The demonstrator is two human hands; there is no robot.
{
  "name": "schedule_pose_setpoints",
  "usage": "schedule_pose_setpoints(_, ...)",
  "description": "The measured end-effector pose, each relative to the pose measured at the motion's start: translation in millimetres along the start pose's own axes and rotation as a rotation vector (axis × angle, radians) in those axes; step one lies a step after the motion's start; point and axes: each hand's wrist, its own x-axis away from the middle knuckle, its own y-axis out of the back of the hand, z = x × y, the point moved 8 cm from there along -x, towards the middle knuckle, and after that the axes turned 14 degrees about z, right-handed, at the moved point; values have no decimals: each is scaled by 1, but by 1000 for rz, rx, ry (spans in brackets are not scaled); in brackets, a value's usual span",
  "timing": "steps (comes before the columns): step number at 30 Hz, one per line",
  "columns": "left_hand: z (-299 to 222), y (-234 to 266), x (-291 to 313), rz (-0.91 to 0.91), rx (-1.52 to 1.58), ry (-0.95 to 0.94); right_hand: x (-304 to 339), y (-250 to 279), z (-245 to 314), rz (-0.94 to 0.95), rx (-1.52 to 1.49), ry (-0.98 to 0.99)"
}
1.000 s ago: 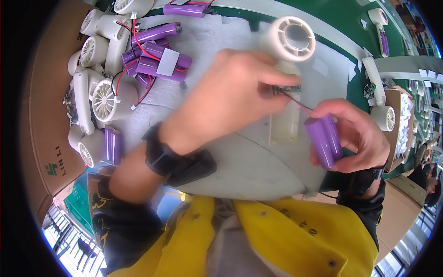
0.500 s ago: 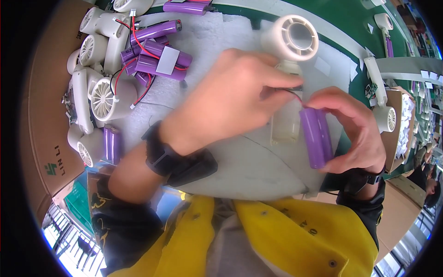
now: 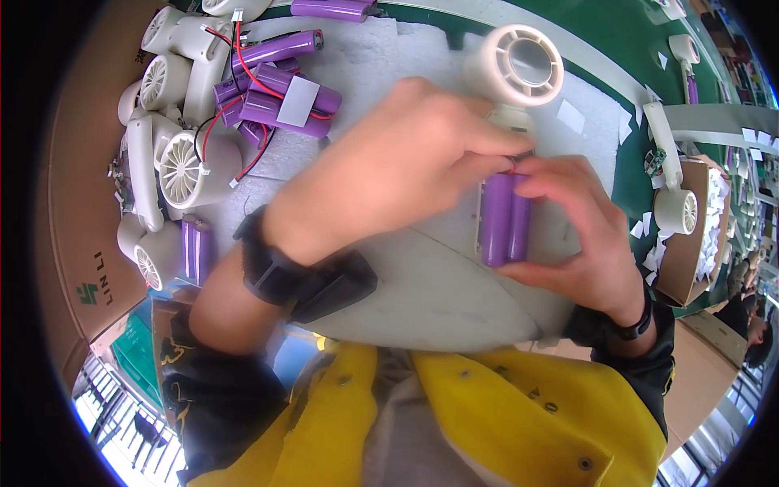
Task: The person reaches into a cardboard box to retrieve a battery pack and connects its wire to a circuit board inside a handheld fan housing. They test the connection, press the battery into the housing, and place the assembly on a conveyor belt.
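Observation:
My right hand (image 3: 580, 231) grips a purple two-cell battery pack (image 3: 506, 219) between thumb and fingers. The pack stands lengthwise over the open handle of a cream handheld fan (image 3: 514, 66), whose round head points away from me. At the pack's far end, my left hand (image 3: 434, 150) pinches the wires with thumb and forefinger. Its fingertips nearly meet those of the right hand, and the wire ends are hidden there. The handle's rim (image 3: 479, 235) shows only along the pack's left side.
A pile of purple battery packs (image 3: 280, 89) with red and black wires lies at the far left. Several cream fan bodies (image 3: 191, 170) are stacked beside a cardboard wall (image 3: 73, 203). To the right stand another fan (image 3: 675, 211) and a box of white paper pieces (image 3: 690, 235).
My right hand has carried the battery pack left, from beside the fan handle to over it. My left hand stays at the wires, almost unmoved.

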Motion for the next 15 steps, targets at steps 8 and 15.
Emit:
schedule_pose_setpoints(8,0,-1,0,57,-36,-9,3,0,20,-61,145,-112)
schedule_pose_setpoints(15,0,0,1,18,-31,-12,3,-1,25,-46,254,-53)
